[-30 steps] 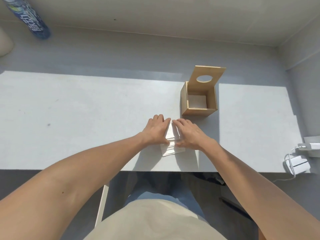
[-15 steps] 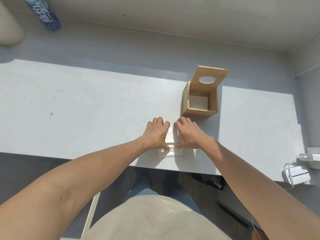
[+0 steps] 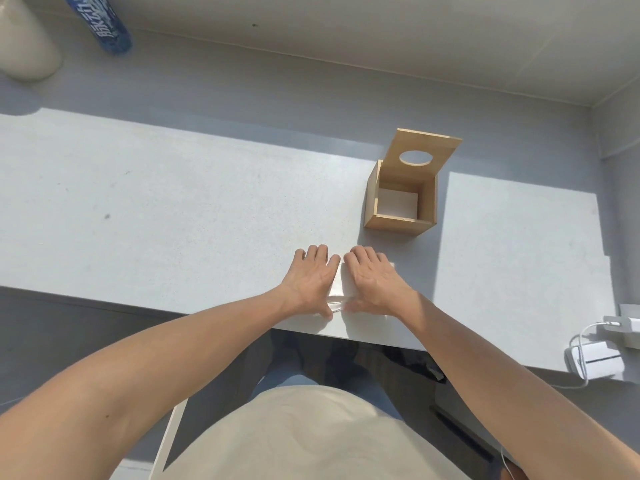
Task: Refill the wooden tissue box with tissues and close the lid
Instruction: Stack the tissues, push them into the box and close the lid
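In the wooden tissue box [image 3: 398, 226], lid [image 3: 426, 154] up — white tissues [image 3: 397, 202]

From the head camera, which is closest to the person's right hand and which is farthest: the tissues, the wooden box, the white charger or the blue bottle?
From the right hand:
1. Tissues, directly under it, near the table's front edge.
2. Wooden box, just beyond it, lid open.
3. White charger, off the table's right end.
4. Blue bottle, far back left.
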